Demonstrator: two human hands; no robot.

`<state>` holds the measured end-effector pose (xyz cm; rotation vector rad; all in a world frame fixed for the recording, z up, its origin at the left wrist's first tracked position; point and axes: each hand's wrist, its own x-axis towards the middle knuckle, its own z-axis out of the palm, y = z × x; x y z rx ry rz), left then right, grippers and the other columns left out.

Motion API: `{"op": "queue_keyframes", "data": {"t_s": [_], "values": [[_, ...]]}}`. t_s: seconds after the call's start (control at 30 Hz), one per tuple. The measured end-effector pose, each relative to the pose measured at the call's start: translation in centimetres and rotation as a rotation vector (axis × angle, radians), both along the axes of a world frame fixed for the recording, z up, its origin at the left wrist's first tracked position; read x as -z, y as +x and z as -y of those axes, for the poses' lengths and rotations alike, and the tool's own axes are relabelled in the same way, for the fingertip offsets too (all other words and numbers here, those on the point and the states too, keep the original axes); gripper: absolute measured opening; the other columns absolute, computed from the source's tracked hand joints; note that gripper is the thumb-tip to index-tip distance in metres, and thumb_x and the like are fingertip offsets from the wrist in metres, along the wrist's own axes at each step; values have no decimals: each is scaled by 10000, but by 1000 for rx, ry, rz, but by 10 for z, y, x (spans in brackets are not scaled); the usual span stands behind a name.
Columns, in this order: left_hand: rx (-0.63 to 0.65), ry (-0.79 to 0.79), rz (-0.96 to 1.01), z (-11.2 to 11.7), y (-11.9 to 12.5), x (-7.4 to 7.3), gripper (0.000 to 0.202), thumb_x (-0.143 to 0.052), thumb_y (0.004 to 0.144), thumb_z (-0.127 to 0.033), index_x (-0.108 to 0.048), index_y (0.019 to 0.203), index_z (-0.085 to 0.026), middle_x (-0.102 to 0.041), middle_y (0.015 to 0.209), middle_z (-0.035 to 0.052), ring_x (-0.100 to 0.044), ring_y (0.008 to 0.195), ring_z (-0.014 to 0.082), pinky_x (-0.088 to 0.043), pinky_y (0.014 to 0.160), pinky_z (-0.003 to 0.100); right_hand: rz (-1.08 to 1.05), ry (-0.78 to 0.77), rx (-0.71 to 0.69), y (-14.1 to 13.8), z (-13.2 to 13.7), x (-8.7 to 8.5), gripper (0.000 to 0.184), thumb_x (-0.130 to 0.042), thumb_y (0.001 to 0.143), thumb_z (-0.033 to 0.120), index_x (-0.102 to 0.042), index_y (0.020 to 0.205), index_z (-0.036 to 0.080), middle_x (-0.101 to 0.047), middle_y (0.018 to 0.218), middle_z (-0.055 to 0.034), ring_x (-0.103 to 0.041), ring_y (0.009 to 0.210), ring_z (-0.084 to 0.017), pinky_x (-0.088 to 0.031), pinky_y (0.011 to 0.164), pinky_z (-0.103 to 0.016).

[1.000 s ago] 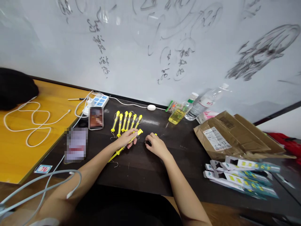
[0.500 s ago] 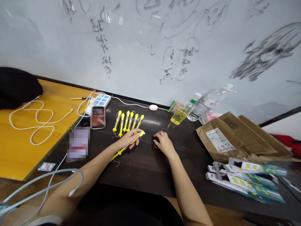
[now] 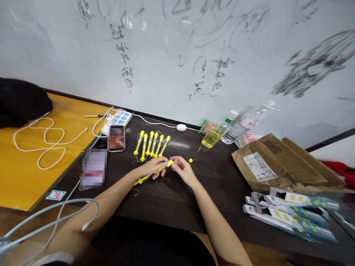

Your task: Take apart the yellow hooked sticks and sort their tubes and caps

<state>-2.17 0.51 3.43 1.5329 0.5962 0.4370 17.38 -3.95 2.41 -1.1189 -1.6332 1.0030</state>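
Note:
My left hand (image 3: 154,166) is closed round a long yellow tool (image 3: 145,178) that lies slanted over the dark table (image 3: 177,199). The fingers of my right hand (image 3: 183,170) are pinched at the tool's yellow tip (image 3: 170,162); what they hold, if anything, is too small to make out. A small yellow cap (image 3: 190,160) lies on the table just right of my right hand. Behind my hands several more yellow tools (image 3: 151,144) lie in a row.
Two phones (image 3: 115,137) (image 3: 92,168) lie left of the row, beside a power strip (image 3: 118,119) and white cables (image 3: 41,142). A bottle of yellow liquid (image 3: 215,135), a water bottle (image 3: 240,125), cardboard packaging (image 3: 274,162) and flat product boxes (image 3: 291,210) sit at the right.
My right hand has come back left from the table to the tip of the tool in my left hand. The small yellow cap now lies uncovered on the table.

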Motion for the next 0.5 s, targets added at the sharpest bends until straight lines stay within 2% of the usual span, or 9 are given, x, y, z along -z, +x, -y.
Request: {"op": "queue_keyframes", "data": {"t_s": [0.13, 0.27, 0.5], "values": [[36, -37, -23, 1, 0, 0, 379, -447, 882, -519, -479, 1040, -177, -582, 598, -30, -480, 327, 66, -339, 334, 151, -34, -38, -33, 1, -2, 0, 311, -578, 833, 441, -582, 1029, 199, -505, 678, 30, -503, 625, -112, -438, 624, -265], [35, -83, -15, 2, 1, 0, 289, -477, 872, -466, -457, 938, -185, -605, 663, -16, -512, 346, 67, -344, 342, 151, -39, -68, -67, 1, -3, 3, 297, -592, 825, 447, -589, 977, 192, -524, 680, 24, -511, 632, -113, -448, 627, -269], [28, -93, -15, 3, 2, -4, 183, -457, 882, -369, -444, 926, -191, -551, 591, -52, -418, 299, 44, -292, 302, 138, -70, -58, -68, 0, -2, 3, 280, -591, 830, 434, -582, 985, 200, -527, 708, 21, -512, 637, -110, -453, 632, -268]]}}
